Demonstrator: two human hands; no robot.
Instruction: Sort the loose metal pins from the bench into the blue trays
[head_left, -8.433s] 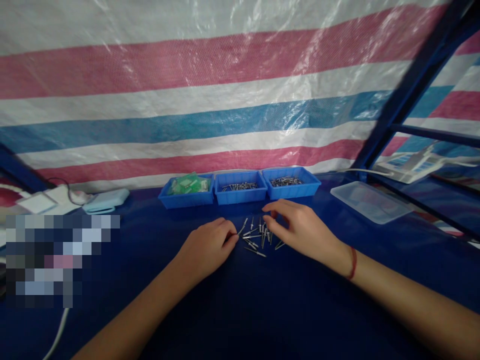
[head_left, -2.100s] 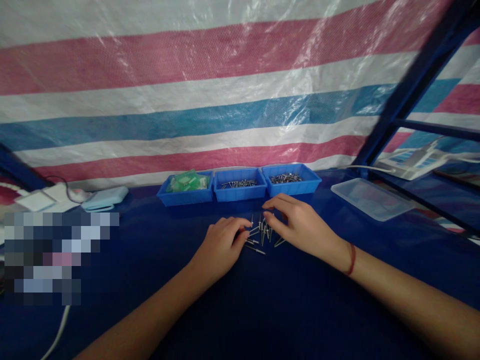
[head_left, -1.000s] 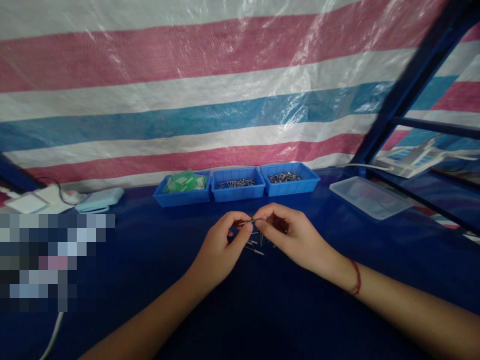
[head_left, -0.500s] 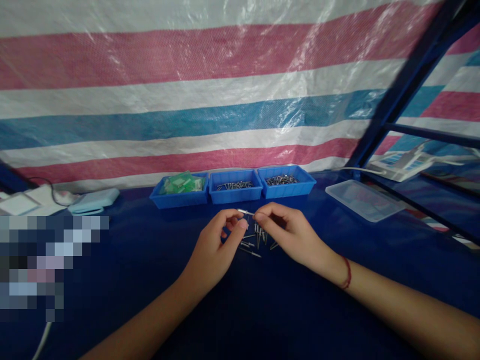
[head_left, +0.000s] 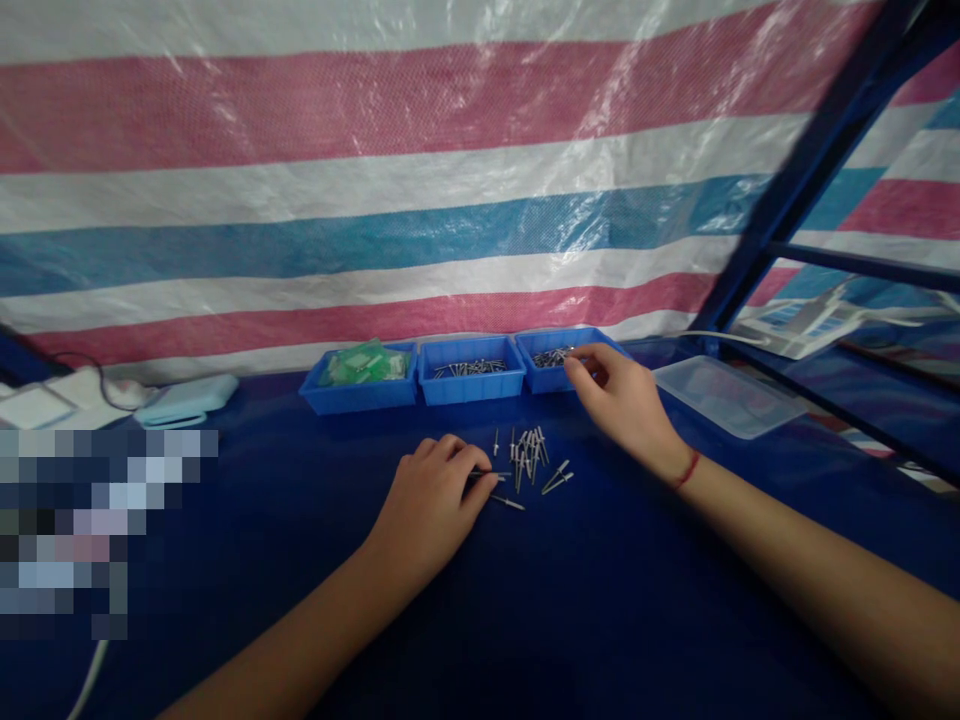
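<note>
My left hand rests low on the blue table, thumb and forefinger closed around a blind rivet whose shank pokes out between them. Just right of these fingers lies a loose group of blind rivets, with another single rivet below. Over the front right of the right-hand blue bin, my right hand has its thumb and fingertips pinched together. Whatever is between those fingertips is too small to make out. Small metal pieces lie in that bin beside the fingers.
The middle blue bin holds more rivets, and the left bin holds green packets. A clear plastic lid lies at right, near a blue metal frame. A light blue case sits at left. Striped sheeting hangs behind.
Both hands were together over the rivets, with a rivet between them. My right hand has moved away to the right-hand bin; my left hand has lowered to the rivets on the table.
</note>
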